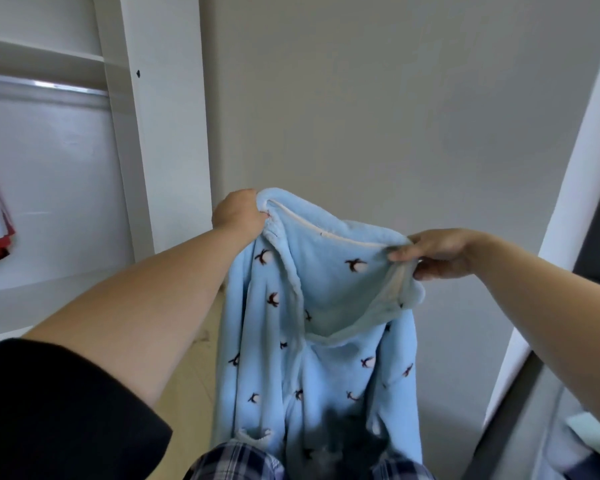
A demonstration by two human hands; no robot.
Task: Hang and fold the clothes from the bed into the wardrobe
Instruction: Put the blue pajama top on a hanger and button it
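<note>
The blue fleece robe (312, 327) hangs in the air in front of me, held up by its top edge, well clear of any surface. My left hand (238, 213) is bunched around one end of that edge; my right hand (437, 252) pinches the other end. I judge I'm spreading it out before hanging. Next I need a hanger, then the wardrobe (153, 133) rail (42, 88) at upper left.

Two hands: left hand (238, 213), right hand (437, 252); one blue fleece garment (312, 341); one hanging rail (42, 88)
</note>
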